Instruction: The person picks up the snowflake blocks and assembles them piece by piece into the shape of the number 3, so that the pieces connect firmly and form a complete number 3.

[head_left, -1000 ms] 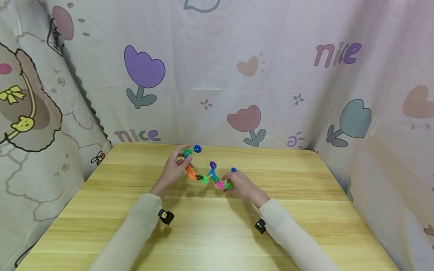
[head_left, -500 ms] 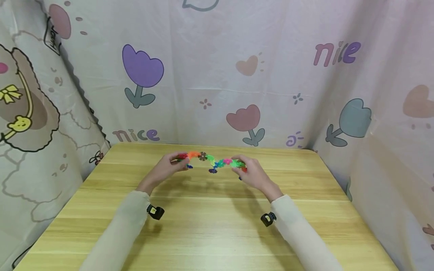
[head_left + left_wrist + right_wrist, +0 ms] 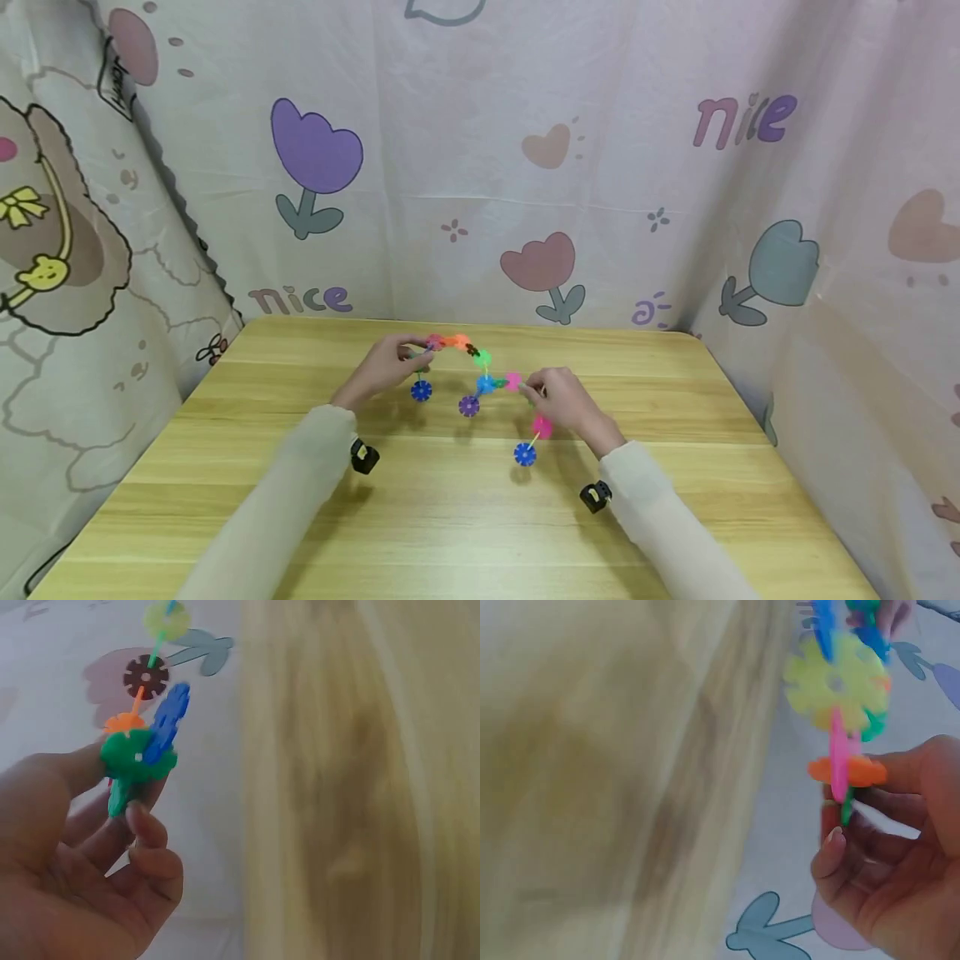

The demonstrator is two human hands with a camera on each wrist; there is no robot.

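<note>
A chain of colourful notched plastic snowflake discs is held up above the table between both hands. My left hand pinches its left end by the red and green discs; a blue disc hangs below the fingers. In the left wrist view a green disc sits at the fingertips. My right hand pinches the chain near its right end, beside a pink disc. Below that hand hang another pink disc and a blue disc. A purple disc dangles from the middle.
The wooden table stretches beneath both arms. Behind it hangs a printed curtain, which also closes off the left and right sides. A small black camera sits at each wrist.
Both hands first raised the chain toward the back and pulled it straighter. Since then the chain has turned, its right side has dropped, and the blue and purple discs now hang toward the front.
</note>
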